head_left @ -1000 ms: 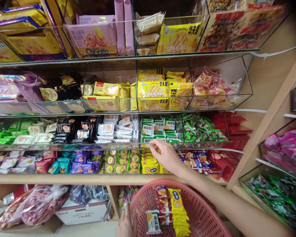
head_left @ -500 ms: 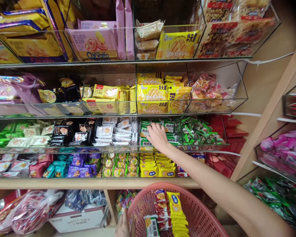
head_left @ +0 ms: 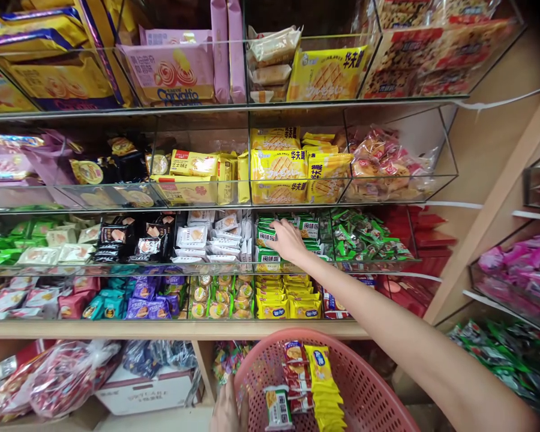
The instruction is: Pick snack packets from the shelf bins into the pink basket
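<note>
Compared with one second earlier, the right hand (head_left: 290, 240) has passed from the front edge of the clear shelf bin (head_left: 264, 272) to the green-and-white snack packets (head_left: 268, 259) inside it. Its fingers are bent and touch one packet in the bin's left part; whether they are closed on it cannot be told. White packets (head_left: 192, 236) occupy the compartment to the left, small green-wrapped sweets (head_left: 369, 237) the one to the right, and yellow packets (head_left: 273, 308) the bin below. The left hand (head_left: 226, 409) lies at the left rim of the pink perforated basket (head_left: 369, 378), partly cut off by the view; its grip cannot be told. The basket contains a single green-and-white packet (head_left: 278, 409), beside red packets (head_left: 296, 375) and a row of overlapping yellow packets (head_left: 326, 396).
</note>
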A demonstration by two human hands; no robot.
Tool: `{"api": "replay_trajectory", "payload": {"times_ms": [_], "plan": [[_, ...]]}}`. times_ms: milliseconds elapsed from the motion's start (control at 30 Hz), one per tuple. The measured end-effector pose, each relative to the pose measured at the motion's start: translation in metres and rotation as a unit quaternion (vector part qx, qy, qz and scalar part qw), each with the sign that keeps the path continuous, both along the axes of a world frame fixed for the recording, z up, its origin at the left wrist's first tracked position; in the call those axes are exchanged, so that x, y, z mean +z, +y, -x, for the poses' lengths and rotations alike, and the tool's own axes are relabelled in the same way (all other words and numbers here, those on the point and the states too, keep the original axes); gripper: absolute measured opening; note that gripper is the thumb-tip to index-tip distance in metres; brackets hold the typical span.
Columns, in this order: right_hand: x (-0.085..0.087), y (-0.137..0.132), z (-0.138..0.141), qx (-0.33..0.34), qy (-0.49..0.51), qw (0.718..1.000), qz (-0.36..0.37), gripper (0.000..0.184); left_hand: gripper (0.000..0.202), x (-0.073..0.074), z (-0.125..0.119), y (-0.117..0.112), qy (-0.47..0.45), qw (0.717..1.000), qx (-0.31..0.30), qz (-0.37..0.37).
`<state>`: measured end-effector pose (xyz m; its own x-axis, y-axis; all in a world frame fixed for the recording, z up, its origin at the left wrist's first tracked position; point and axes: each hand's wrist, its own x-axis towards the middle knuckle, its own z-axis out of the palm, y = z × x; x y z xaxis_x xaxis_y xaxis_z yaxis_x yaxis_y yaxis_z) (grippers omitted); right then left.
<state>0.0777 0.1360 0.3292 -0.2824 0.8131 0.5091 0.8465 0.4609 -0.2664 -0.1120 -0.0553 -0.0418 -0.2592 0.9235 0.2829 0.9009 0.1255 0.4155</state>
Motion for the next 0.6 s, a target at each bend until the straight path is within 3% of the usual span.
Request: {"api": "replay_trajectory", "payload": {"times_ms": [233, 367, 500, 600], "plan": [[0.009, 0.008, -0.005, 0.021, 0.052, 0.998, 0.022, 0.034, 0.052, 0.002, -0.004, -0.001, 0.000, 1.000, 0.008, -0.014], [0.014, 0.000, -0.015, 0.044, 0.111, 0.993, -0.011, 0.024, 0.052, 0.010, -0.005, -0.004, -0.015, 1.000, -0.006, 0.004], [0.012, -0.035, -0.034, 0.118, 0.165, 0.973, -0.112, 0.015, 0.053, 0.024, -0.011, -0.005, -0.040, 0.998, 0.023, 0.032], [-0.009, -0.080, -0.048, 0.145, 0.195, 0.959, -0.143, 0.016, 0.055, 0.035, -0.016, -0.006, -0.045, 0.997, 0.027, 0.050]]}}
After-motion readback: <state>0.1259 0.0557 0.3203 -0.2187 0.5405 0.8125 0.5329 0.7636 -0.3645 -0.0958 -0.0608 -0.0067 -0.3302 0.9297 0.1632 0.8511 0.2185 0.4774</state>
